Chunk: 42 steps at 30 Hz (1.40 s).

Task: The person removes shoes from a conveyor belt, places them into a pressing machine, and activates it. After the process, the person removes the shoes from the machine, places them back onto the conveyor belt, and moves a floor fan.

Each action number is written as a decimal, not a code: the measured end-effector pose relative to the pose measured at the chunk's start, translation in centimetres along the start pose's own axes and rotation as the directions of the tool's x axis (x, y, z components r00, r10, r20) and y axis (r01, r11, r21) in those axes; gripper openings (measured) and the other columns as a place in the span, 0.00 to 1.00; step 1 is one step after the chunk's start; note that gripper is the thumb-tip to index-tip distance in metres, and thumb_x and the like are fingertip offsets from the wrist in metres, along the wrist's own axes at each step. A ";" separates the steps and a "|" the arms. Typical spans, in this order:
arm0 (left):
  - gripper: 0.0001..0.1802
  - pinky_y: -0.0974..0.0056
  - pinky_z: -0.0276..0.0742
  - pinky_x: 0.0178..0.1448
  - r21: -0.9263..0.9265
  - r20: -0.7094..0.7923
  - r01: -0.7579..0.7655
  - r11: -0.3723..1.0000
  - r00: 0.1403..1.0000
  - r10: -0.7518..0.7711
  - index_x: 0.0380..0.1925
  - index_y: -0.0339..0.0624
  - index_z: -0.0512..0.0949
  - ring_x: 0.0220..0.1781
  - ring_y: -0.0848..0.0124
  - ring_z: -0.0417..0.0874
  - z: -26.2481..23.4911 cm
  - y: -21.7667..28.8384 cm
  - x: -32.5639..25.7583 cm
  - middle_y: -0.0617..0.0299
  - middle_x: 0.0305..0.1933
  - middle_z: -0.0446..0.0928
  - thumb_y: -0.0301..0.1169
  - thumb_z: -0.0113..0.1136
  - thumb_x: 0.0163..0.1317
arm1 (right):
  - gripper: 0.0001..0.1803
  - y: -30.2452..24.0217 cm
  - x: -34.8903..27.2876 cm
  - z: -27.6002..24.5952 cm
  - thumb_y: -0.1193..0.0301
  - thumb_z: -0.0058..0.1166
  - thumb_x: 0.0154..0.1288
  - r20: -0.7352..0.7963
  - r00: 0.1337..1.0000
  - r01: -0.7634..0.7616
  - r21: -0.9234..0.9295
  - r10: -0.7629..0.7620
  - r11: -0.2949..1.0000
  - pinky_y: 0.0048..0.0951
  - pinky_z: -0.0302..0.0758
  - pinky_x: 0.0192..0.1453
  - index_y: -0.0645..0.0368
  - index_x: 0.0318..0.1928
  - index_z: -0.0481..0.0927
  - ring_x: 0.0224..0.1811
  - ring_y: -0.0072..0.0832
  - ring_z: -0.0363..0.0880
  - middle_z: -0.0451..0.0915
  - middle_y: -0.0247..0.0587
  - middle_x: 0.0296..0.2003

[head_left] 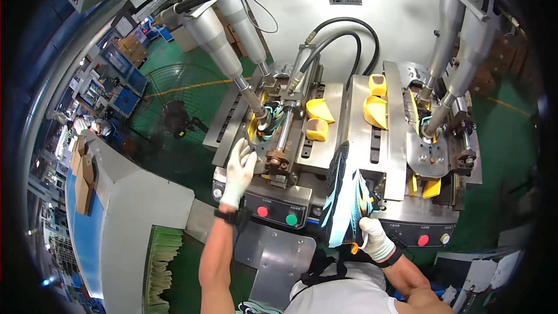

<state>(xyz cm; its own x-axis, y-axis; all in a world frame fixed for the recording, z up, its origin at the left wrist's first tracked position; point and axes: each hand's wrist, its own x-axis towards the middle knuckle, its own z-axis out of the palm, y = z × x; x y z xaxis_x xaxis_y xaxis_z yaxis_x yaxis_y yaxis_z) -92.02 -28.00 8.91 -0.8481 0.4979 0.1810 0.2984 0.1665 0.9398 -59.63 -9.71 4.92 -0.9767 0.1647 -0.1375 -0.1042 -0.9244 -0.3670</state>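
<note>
My right hand [376, 239], in a white glove, grips a light-blue and black sports shoe [347, 203] near its heel. The shoe stands toe up, its dark sole turned left. My left hand [240, 171], gloved too, reaches to the near edge of the machine's left station with fingers stretched out and nothing visible in them. Just beyond those fingertips another shoe [271, 122] sits in the left station under a slanted metal press rod [251, 97]. The right station [427, 154] has its own rods down on what looks like a shoe, mostly hidden.
Yellow curved pads [318, 110] lie on the metal bed between the stations. Red and green buttons [292, 219] line the front panel. Black hoses [349, 29] arch above. A grey conveyor with a blue belt [81, 197] stands left, a large fan [174, 117] behind it.
</note>
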 end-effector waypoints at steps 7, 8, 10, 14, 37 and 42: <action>0.36 0.59 0.71 0.67 0.288 -0.004 0.156 0.945 0.987 -0.161 0.67 0.28 0.60 0.66 0.56 0.74 1.2 -8.8 11.7 0.39 0.64 0.71 0.35 0.62 0.63 | 0.41 1.3 -0.4 1.0 0.76 0.64 0.55 -0.145 0.986 0.055 -0.198 -0.084 0.979 0.36 0.74 0.63 0.62 0.69 0.62 0.60 0.31 0.75 0.75 0.40 0.59; 0.36 0.60 0.71 0.66 0.350 0.005 0.180 0.919 0.981 -0.195 0.66 0.29 0.61 0.66 0.57 0.75 1.8 -9.8 13.1 0.40 0.64 0.72 0.37 0.62 0.63 | 0.42 1.6 -1.0 0.4 0.77 0.63 0.55 -0.148 0.984 0.061 -0.252 -0.100 0.966 0.36 0.69 0.67 0.62 0.70 0.61 0.62 0.31 0.73 0.74 0.39 0.60; 0.32 0.57 0.69 0.66 0.630 0.018 0.120 0.767 0.985 -0.169 0.63 0.32 0.66 0.64 0.49 0.75 2.0 -13.0 15.4 0.43 0.60 0.76 0.41 0.59 0.64 | 0.43 1.7 -1.8 0.6 0.76 0.63 0.56 -0.176 0.980 0.034 -0.291 -0.088 0.956 0.35 0.67 0.68 0.62 0.72 0.58 0.63 0.31 0.71 0.72 0.39 0.63; 0.48 0.58 0.58 0.73 0.774 0.183 0.208 0.597 0.830 -0.527 0.76 0.40 0.40 0.77 0.50 0.56 4.5 -15.2 18.4 0.39 0.76 0.53 0.53 0.50 0.68 | 0.51 0.6 -2.6 3.3 0.75 0.68 0.50 -0.279 0.947 0.066 -0.319 -0.161 0.946 0.36 0.68 0.69 0.59 0.74 0.55 0.65 0.32 0.70 0.70 0.40 0.65; 0.28 0.66 0.70 0.61 -0.127 -0.454 0.346 0.930 0.813 -0.365 0.67 0.25 0.58 0.57 0.66 0.78 -11.2 -7.2 -24.1 0.47 0.55 0.77 0.27 0.49 0.71 | 0.01 7.7 39.9 6.5 0.75 0.60 0.62 -0.385 0.921 -0.180 -0.550 -0.057 0.815 0.27 0.74 0.30 0.56 0.34 0.81 0.27 0.24 0.77 0.78 0.33 0.26; 0.29 0.57 0.76 0.53 -0.001 -0.786 0.559 0.829 0.513 -0.346 0.57 0.27 0.69 0.45 0.59 0.79 -6.0 -12.3 -38.8 0.46 0.44 0.78 0.42 0.59 0.67 | 0.12 9.1 50.3 -1.3 0.66 0.55 0.61 -0.391 0.687 -0.498 -0.867 -0.613 -0.005 0.32 0.79 0.43 0.57 0.42 0.84 0.41 0.41 0.84 0.84 0.46 0.39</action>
<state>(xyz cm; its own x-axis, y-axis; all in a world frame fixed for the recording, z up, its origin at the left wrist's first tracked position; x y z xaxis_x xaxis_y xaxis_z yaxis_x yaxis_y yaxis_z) -65.43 -54.45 -7.94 -0.8820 -0.4713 -0.0045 -0.2266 0.4157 0.8808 -109.46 -9.42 -6.57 -0.5333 0.8142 -0.2295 0.6498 0.2206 -0.7274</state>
